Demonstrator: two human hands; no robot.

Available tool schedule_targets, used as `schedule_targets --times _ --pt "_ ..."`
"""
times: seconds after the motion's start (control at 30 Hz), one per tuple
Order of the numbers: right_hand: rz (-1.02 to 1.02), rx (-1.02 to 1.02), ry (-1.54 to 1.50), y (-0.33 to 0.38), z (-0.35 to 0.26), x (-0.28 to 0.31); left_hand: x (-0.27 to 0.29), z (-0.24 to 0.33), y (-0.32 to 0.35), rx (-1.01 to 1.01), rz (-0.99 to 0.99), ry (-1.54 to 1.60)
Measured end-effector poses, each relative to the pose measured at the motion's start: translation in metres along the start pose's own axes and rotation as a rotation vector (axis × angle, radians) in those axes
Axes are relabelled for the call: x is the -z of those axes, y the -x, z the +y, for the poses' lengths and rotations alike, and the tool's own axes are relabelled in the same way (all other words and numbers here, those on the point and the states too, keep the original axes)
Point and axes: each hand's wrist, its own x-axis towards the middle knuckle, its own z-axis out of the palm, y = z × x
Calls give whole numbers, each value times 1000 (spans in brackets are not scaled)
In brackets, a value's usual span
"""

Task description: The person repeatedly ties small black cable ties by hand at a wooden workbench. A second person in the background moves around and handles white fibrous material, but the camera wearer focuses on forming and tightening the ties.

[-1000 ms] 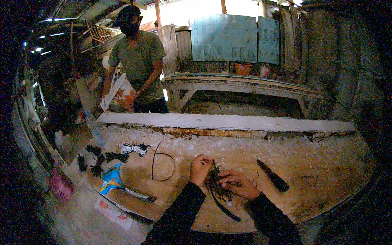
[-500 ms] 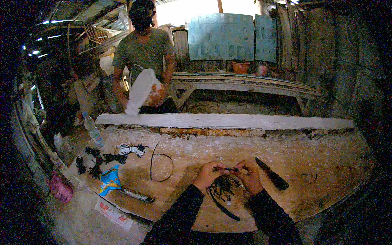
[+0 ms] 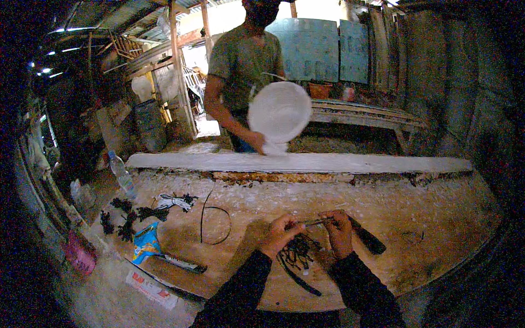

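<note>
Past the far side of the counter (image 3: 437,240), a co-worker (image 3: 240,60) had moved rightward since the earlier frames, reaching the middle of the view. With that person came a white bucket (image 3: 280,112), now turned so that a round end faced the camera; whether it was the base or the mouth could not be told, nor what was inside. Nearer, the left hand (image 3: 280,236) had kept almost the same place while the right hand (image 3: 340,238) had drawn up and away, so the gap between them had widened. Each hand pinched one end of a thin dark strip (image 3: 315,222), which ran nearly straight above the counter; that seemed to put the strip under control from both ends. Just below it, a tangled pile of dark strands (image 3: 299,251) lay on the counter, and a dark knife (image 3: 368,238) lay just beside the right hand, partly hidden by it. Of the other containers, a dark drum (image 3: 149,126) stood well back on the left, its contents hidden, and an orange pot (image 3: 320,90) sat on the rear bench (image 3: 355,113), its inside also unseen. A clear bottle (image 3: 121,175) was at the counter's far left edge, its fill too blurred to judge. Smallest, a crumpled blue packet (image 3: 145,243) touched a narrow bar (image 3: 183,263); whether the bar's end went inside was unclear.
</note>
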Motion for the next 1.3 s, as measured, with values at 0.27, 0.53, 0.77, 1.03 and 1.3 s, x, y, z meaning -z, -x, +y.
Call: schedule_targets --times 0.27,0.53,0.77,1.03,1.3 --pt "-436 77 99 11 -15 -8 16 -24 -7 53 419 92" --pt "-605 -43 -63 24 -31 -17 17 -31 -6 40 352 6" --pt "-546 -136 -90 14 -26 -5 15 -32 -5 -41 82 -30" --pt "-224 -227 -248 2 12 7 7 -21 -2 -24 -236 -52" --pt "36 94 -1 -5 23 3 -9 2 12 19 -668 114"
